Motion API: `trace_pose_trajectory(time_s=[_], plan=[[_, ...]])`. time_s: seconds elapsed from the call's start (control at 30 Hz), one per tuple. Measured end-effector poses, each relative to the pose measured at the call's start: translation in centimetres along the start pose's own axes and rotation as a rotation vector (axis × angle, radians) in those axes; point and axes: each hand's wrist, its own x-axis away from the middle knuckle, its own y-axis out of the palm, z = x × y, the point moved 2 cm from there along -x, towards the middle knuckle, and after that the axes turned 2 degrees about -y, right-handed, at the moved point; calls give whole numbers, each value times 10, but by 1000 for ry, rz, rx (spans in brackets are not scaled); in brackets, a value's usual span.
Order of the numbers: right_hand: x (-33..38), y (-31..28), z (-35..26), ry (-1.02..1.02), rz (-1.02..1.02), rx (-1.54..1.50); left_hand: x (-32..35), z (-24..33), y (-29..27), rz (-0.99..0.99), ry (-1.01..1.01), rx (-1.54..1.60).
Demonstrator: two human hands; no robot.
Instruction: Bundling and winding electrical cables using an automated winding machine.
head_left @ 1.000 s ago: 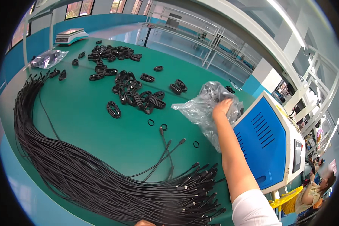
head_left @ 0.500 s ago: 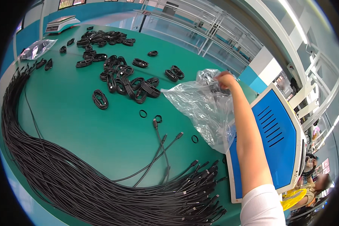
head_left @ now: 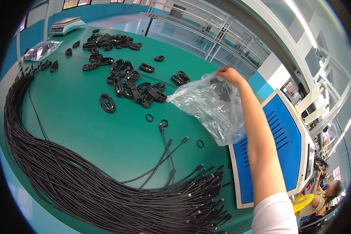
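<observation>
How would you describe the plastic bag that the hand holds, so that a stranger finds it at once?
Start from the green table and look to its right side, beside the blue-faced machine. There the right hand lifts a clear, crumpled plastic bag by its top. Unlike the smaller bag lying flat at the far left corner, it hangs in the air.

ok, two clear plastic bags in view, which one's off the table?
The bag at the right, pinched at its top by the right hand and hanging open. The other bag lies flat at the table's far left.
</observation>
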Motion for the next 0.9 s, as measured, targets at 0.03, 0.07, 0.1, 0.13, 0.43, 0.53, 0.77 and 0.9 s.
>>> trace_pose_trajectory(time_s=[0.03,0.07,0.1,0.13,0.43,0.53,0.77,0.9], plan=[[0,-7,-32,103,-157,-169,0,0,0,13,-1,-20],[6,-18,-54,217,-311,-320,1,1,0,19,5,-26],[8,-27,-60,220,-308,-314,1,2,1,19,11,-24],[10,-32,-67,235,-410,-416,2,2,1,20,17,-22],[7,-52,-129,95,-549,338,1,6,0,20,67,-52],[10,-60,-140,4,-307,786,4,2,1,50,19,12],[16,-81,-178,115,-96,888,4,6,-2,48,53,-73],[33,-51,-198,30,-1090,-263,7,5,-7,72,43,-134]])
